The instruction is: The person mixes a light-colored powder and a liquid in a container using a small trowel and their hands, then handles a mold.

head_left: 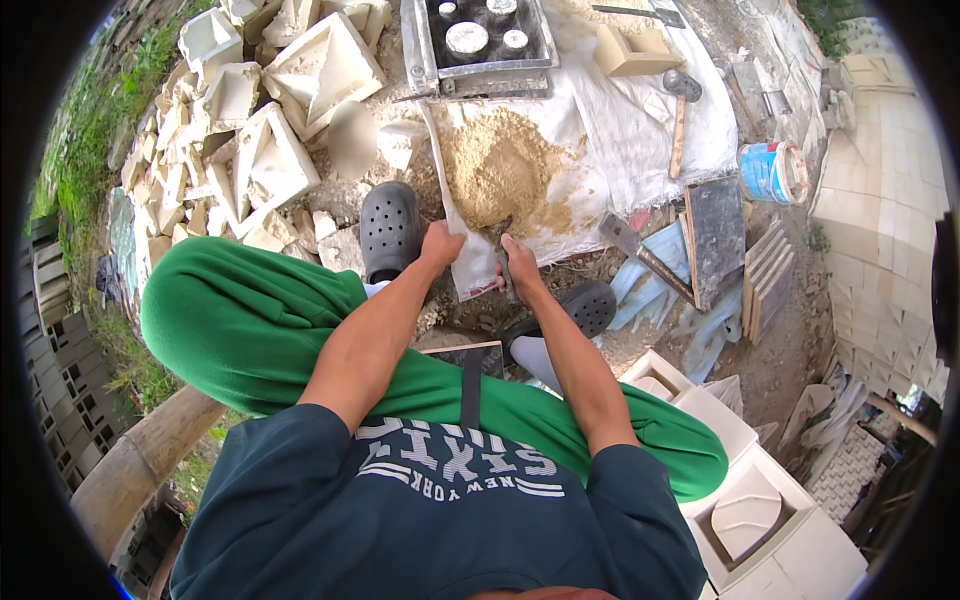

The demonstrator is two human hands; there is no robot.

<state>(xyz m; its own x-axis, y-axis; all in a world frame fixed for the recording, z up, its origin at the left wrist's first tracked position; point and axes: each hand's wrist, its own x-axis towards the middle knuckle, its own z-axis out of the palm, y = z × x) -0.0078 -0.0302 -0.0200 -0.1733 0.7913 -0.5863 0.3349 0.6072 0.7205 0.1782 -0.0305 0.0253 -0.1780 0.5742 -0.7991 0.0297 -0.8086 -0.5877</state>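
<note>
— Hands, item one?
— Left hand [441,243] closed on the edge of a white sack sheet [620,120]; right hand [512,262] wrapped around a small tool handle [505,268], blade hidden.
— Surroundings?
— Sand pile [500,165] on the sheet just ahead; metal mould [480,40] beyond; hammer [680,110] and blue bucket [770,172] to the right.
</note>
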